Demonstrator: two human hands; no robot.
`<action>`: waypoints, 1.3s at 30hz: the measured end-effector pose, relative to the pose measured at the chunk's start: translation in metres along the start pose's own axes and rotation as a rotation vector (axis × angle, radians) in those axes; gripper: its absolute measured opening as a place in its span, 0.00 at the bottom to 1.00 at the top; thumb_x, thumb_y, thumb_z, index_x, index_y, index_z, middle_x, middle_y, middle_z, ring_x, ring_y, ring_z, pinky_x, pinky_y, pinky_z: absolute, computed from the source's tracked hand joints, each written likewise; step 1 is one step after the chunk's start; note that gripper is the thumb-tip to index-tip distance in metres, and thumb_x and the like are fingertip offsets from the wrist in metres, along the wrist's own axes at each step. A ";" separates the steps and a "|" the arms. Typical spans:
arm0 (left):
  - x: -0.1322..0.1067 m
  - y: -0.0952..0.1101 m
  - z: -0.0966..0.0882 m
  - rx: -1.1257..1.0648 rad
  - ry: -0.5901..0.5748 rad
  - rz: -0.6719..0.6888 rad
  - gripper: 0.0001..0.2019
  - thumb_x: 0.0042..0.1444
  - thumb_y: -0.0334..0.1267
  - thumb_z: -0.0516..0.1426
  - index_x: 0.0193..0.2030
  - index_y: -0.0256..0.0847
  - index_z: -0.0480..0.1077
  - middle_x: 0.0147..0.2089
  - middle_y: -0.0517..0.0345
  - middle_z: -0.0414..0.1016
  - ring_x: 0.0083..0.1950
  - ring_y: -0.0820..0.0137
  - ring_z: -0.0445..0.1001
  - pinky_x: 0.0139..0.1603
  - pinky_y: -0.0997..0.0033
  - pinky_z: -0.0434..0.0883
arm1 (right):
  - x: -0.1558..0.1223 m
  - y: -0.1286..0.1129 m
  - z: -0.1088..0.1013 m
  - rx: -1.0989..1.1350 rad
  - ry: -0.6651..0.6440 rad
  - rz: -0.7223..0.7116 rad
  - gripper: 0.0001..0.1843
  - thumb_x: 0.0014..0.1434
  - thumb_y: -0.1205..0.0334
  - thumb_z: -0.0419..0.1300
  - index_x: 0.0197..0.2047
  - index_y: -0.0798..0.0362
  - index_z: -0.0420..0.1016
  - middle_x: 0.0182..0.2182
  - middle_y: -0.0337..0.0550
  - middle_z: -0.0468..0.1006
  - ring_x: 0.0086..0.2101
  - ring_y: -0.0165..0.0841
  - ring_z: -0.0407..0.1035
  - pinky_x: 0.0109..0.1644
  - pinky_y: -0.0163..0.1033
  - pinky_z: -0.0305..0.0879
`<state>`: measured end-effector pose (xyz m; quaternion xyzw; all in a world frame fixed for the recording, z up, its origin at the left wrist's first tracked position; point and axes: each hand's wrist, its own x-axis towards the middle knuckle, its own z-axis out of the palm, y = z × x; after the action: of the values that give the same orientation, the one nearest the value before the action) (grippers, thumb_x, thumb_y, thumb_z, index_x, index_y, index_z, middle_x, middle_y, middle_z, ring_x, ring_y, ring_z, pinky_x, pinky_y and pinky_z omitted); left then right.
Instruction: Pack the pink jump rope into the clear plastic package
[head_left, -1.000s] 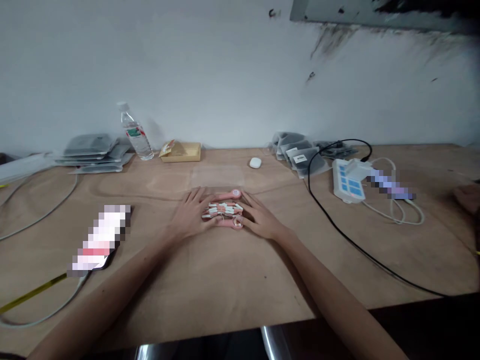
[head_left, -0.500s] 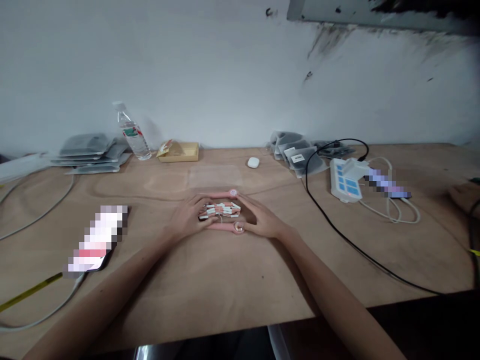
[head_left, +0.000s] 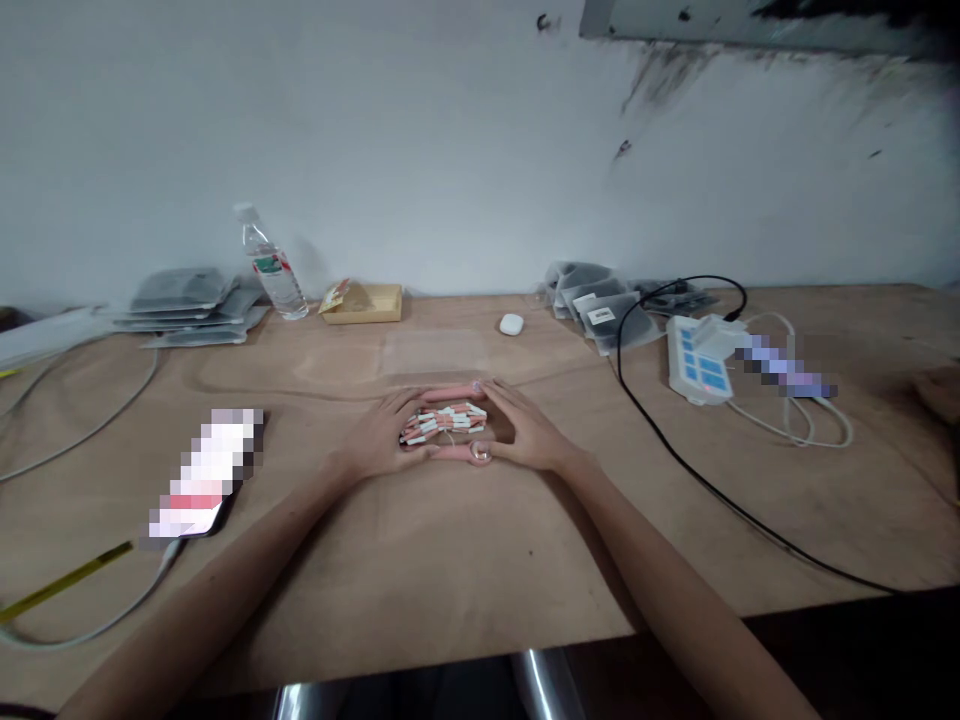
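My left hand (head_left: 381, 435) grips the left end of a pink piece with two bars (head_left: 448, 393), fingers at the far bar and thumb at the near one. Clear round caps sit at the bars' right ends. There, my right hand (head_left: 536, 430) has its fingertips on the far cap and its thumb on the near cap. Between the bars lies a cluster of short white-and-pink sticks (head_left: 446, 420), with a thin white strand below it. What the piece is, I cannot make out. It is held low over the wooden table (head_left: 420, 580); its left end is hidden by my left hand.
Left, a phone (head_left: 206, 475) lies with a cable. A water bottle (head_left: 274, 270) leans by grey pouches (head_left: 187, 305) and a yellowish tray (head_left: 367, 303). Right are more pouches (head_left: 600, 305), a power strip (head_left: 697, 360), a black cable (head_left: 675, 473), another phone (head_left: 784, 365) and another person's hand (head_left: 941, 392).
The far bar and the stick cluster have shifted slightly right and tilted between my hands. Both hands keep their hold. The whole view has moved a little.
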<state>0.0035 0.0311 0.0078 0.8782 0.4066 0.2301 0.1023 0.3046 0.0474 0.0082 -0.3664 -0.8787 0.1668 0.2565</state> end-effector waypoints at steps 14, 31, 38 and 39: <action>-0.004 -0.002 0.004 0.040 -0.011 -0.067 0.37 0.60 0.59 0.57 0.70 0.39 0.58 0.70 0.40 0.63 0.71 0.49 0.62 0.69 0.45 0.62 | 0.000 -0.004 -0.004 0.039 -0.026 -0.036 0.42 0.61 0.42 0.64 0.73 0.44 0.57 0.68 0.54 0.61 0.65 0.51 0.60 0.67 0.60 0.61; -0.005 0.002 0.010 0.043 0.002 -0.068 0.36 0.64 0.56 0.53 0.72 0.36 0.55 0.73 0.38 0.59 0.74 0.50 0.56 0.72 0.44 0.58 | -0.005 -0.005 0.003 0.010 -0.066 -0.023 0.43 0.66 0.43 0.60 0.76 0.43 0.48 0.73 0.51 0.54 0.70 0.48 0.51 0.70 0.61 0.54; -0.002 0.002 0.012 0.060 -0.013 -0.070 0.34 0.65 0.56 0.52 0.71 0.38 0.57 0.71 0.41 0.62 0.72 0.51 0.59 0.70 0.44 0.59 | -0.006 -0.010 0.008 -0.008 -0.022 -0.024 0.40 0.68 0.44 0.56 0.76 0.44 0.46 0.75 0.51 0.46 0.72 0.50 0.46 0.71 0.62 0.52; -0.001 0.002 0.012 0.062 -0.028 -0.057 0.34 0.65 0.56 0.52 0.72 0.38 0.56 0.72 0.42 0.61 0.73 0.51 0.59 0.71 0.44 0.58 | -0.005 -0.012 0.009 -0.012 -0.017 -0.039 0.40 0.68 0.44 0.56 0.76 0.43 0.47 0.75 0.51 0.47 0.72 0.50 0.46 0.71 0.62 0.52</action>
<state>0.0103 0.0289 -0.0022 0.8721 0.4370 0.2021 0.0871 0.2960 0.0348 0.0045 -0.3495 -0.8887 0.1596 0.2502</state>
